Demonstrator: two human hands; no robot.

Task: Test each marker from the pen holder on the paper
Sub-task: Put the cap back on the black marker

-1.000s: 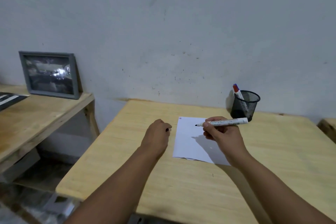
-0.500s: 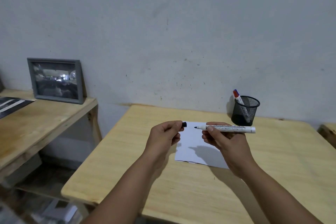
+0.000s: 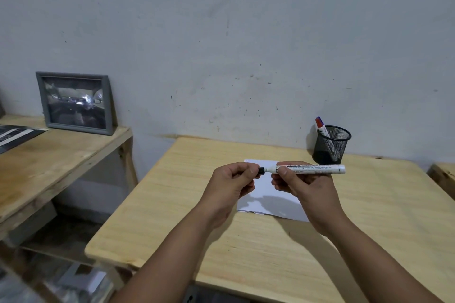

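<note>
– What is held, and where?

– At frame centre, a white marker (image 3: 309, 169) is pinched level in the right hand (image 3: 304, 186); a black cap (image 3: 261, 171) is gripped at its tip by the left hand (image 3: 230, 183), above the paper (image 3: 266, 186) on the wooden table (image 3: 172, 216).

– How should it be handled?

– It is judged light, rigid and smooth; the mid-barrel is best gripped. One marker (image 3: 322, 128) is seen in the mesh pen holder (image 3: 331, 145), right of centre.

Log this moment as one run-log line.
left hand: black cap at tip | right hand: white marker | pen holder: red-capped marker | phase: recapping
</note>
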